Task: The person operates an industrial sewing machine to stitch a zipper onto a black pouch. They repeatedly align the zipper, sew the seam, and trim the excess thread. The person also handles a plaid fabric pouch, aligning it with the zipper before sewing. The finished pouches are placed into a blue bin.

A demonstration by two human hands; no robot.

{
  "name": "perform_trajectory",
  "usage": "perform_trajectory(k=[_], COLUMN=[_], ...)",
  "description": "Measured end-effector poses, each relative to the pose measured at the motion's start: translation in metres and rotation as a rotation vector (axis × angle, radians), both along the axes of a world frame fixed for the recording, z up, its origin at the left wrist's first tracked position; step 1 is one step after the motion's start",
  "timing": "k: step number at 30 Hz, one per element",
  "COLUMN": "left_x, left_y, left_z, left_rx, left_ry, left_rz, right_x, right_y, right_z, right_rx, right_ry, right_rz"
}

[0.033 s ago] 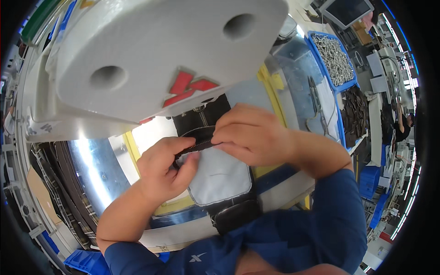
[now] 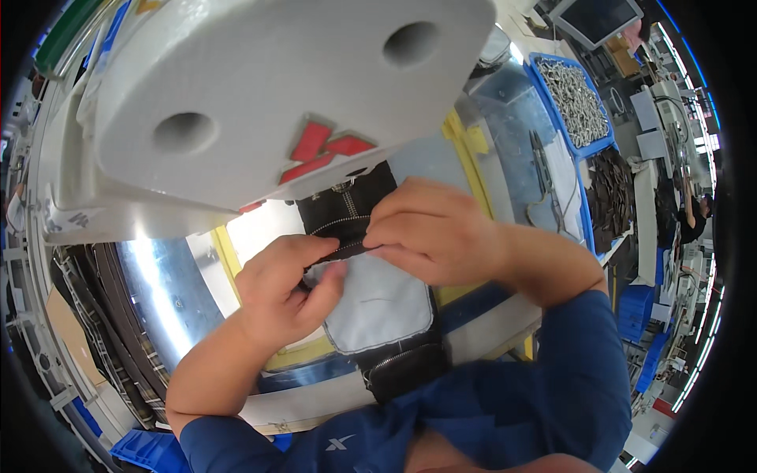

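Note:
My left hand (image 2: 288, 292) and my right hand (image 2: 434, 232) both pinch the edge of a black fabric piece with metal zipper teeth (image 2: 351, 246). A pale grey panel (image 2: 378, 311) lies below that edge, joined to the black fabric. Above my fingers, more black fabric (image 2: 319, 205) with zipper teeth runs under the white sewing machine head (image 2: 276, 79), which carries a red emblem. Below the grey panel hangs a black zippered pocket section (image 2: 406, 370). Where my fingertips meet the fabric is partly hidden.
Blue trays of metal pieces (image 2: 568, 102) and dark pieces (image 2: 607, 197) stand on the right, beside scissors (image 2: 542, 165). Dark plaid strips (image 2: 110, 331) hang at left, near a blue bin (image 2: 150, 449). A monitor (image 2: 595, 16) is top right; another person (image 2: 694, 221) works at far right.

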State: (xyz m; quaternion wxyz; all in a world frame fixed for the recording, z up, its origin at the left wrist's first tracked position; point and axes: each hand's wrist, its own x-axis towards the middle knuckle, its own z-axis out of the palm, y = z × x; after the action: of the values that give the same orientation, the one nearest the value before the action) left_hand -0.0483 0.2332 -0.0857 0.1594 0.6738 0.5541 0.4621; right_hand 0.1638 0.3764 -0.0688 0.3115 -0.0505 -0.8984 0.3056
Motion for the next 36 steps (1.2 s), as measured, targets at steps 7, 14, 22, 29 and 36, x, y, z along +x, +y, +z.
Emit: perform_trajectory(k=[7,14,22,29,36], left_x=[0.0014,0.0029,0.0026,0.0039,0.0078], left_y=[0.0072,0.0065,0.0080,0.0085,0.0049], left_z=[0.0010,-0.0013,-0.0016,-0.0016,0.0039], left_rx=[0.082,0.084,0.074,0.035,-0.056], left_ry=[-0.016,-0.005,0.000,-0.025,-0.036], left_rz=[-0.055,-0.046,-0.047,-0.025,0.028], right_x=[-0.0010,-0.0022,-0.0027,-0.0036,-0.0023], right_y=[-0.0010,0.0006,0.0013,0.0018,0.0021], right_z=[0.0000,-0.0015,-0.0032,-0.0048,-0.0006], right_rx=[0.037,0.051,0.031,-0.029,-0.279], right_ry=[0.043,0.067,0.045,0.022,-0.126], right_rz=[0.010,0.014,0.021,0.016,-0.025])
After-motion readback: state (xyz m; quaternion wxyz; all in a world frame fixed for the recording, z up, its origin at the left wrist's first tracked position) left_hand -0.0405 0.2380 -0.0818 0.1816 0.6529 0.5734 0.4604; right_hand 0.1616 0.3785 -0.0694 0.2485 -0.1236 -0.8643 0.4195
